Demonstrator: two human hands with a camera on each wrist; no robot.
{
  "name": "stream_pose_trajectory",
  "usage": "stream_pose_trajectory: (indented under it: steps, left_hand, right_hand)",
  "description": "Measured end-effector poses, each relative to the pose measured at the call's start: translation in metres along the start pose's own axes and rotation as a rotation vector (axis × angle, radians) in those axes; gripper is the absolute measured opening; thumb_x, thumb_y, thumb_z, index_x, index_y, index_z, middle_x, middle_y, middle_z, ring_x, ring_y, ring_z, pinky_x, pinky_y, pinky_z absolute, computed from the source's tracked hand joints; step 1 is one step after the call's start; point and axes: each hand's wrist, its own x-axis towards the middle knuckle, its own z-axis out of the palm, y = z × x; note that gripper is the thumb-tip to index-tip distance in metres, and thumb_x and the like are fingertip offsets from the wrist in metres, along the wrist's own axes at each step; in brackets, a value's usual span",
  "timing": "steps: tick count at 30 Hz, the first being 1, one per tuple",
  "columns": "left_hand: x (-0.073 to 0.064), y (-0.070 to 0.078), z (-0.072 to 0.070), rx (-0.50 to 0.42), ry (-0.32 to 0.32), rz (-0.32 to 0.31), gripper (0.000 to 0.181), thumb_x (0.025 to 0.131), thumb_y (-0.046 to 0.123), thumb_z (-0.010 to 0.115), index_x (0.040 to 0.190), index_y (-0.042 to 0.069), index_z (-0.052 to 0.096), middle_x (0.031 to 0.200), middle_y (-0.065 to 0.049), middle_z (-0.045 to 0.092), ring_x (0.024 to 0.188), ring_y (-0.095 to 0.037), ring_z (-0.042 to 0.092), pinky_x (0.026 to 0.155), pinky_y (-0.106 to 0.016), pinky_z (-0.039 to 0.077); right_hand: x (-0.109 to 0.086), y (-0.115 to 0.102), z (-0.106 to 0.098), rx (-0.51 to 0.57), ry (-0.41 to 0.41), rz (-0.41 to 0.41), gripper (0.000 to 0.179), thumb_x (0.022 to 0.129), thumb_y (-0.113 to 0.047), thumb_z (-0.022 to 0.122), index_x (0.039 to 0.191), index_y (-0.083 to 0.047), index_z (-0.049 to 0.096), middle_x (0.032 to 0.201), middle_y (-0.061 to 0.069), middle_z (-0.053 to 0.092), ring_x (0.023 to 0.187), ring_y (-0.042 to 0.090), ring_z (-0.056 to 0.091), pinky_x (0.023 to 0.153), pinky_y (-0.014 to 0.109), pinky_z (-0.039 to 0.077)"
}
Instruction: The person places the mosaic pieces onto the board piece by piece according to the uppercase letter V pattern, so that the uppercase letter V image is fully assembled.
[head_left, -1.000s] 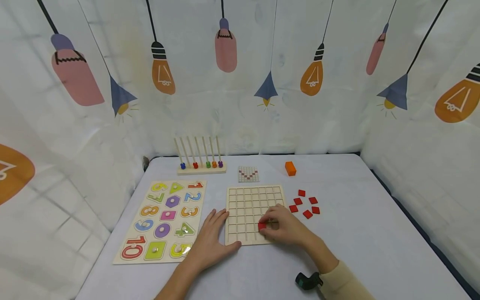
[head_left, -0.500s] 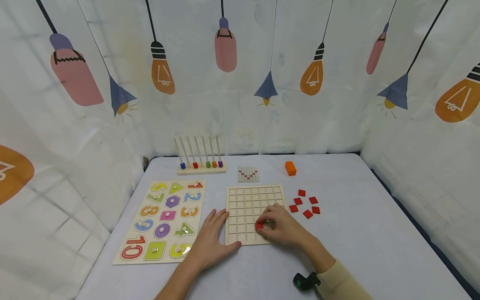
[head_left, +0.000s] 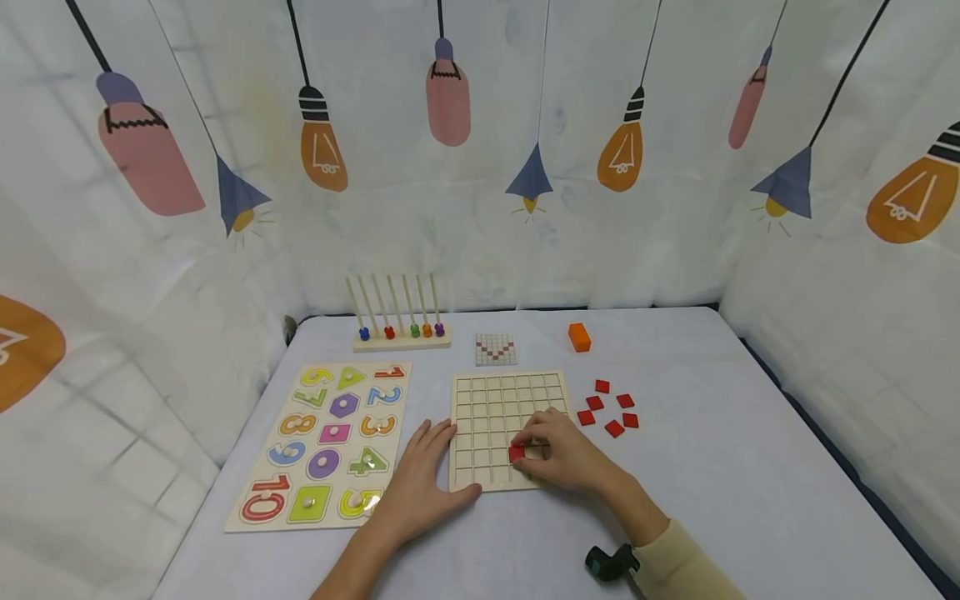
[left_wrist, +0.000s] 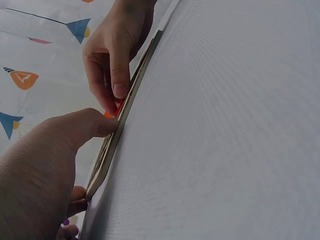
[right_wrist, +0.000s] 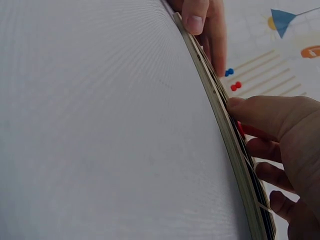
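Observation:
A pale wooden grid board (head_left: 478,408) lies in the middle of the white table. My right hand (head_left: 564,452) pinches a red square tile (head_left: 517,453) between thumb and fingers, low over the board's front cells. In the right wrist view, a sliver of the red tile (right_wrist: 241,131) shows behind the thumb at the board's edge. Fingers extended, my left hand (head_left: 429,477) rests against the board's left side, its thumb by the front edge. The left wrist view has that left thumb on the rim of the board (left_wrist: 111,150). Part of the board is hidden under the right hand.
Several loose red tiles (head_left: 615,428) lie right of the board. Behind it are a small pattern card (head_left: 496,350), an orange block (head_left: 579,337) and a bead rack (head_left: 402,342). A number-and-shape puzzle board (head_left: 322,446) lies at the left.
My right hand has shifted slightly left over the board with the red tile pinched in it. The left hand has stayed in place, and the head view has tilted a little.

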Motion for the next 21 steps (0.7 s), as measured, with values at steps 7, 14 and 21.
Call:
stream_pose_trajectory:
  steps: [7,14,21]
  left_hand:
    - [0.000,0.000,0.000,0.008,0.006,-0.005,0.107,0.083,0.070,0.086,0.169,0.018,0.048,0.178,0.002,0.043,0.173,-0.037,0.021,0.136,-0.066,0.030]
    - [0.000,0.001,0.001,0.003,0.006,-0.011,0.107,0.082,0.070,0.087,0.168,0.018,0.050,0.177,0.002,0.044,0.173,-0.036,0.022,0.136,-0.066,0.032]
    - [-0.001,0.002,0.000,0.014,0.006,-0.008,0.112,0.077,0.070,0.091,0.168,0.019,0.049,0.178,0.003,0.043,0.173,-0.036,0.023,0.135,-0.065,0.034]
  right_hand:
    - [-0.001,0.000,-0.001,0.010,0.002,0.012,0.026,0.095,-0.037,0.090,0.119,-0.032,0.084,0.107,-0.022,0.070,0.107,0.005,0.057,0.090,0.029,0.053]
    - [-0.007,0.004,-0.009,0.073,0.014,0.079,0.032,0.094,-0.036,0.090,0.125,-0.031,0.083,0.116,-0.018,0.070,0.114,0.008,0.059,0.097,0.033,0.059]
    - [-0.010,0.013,-0.016,0.093,0.032,0.086,0.030,0.095,-0.035,0.089,0.124,-0.032,0.081,0.122,-0.014,0.071,0.115,0.010,0.060,0.096,0.030,0.060]
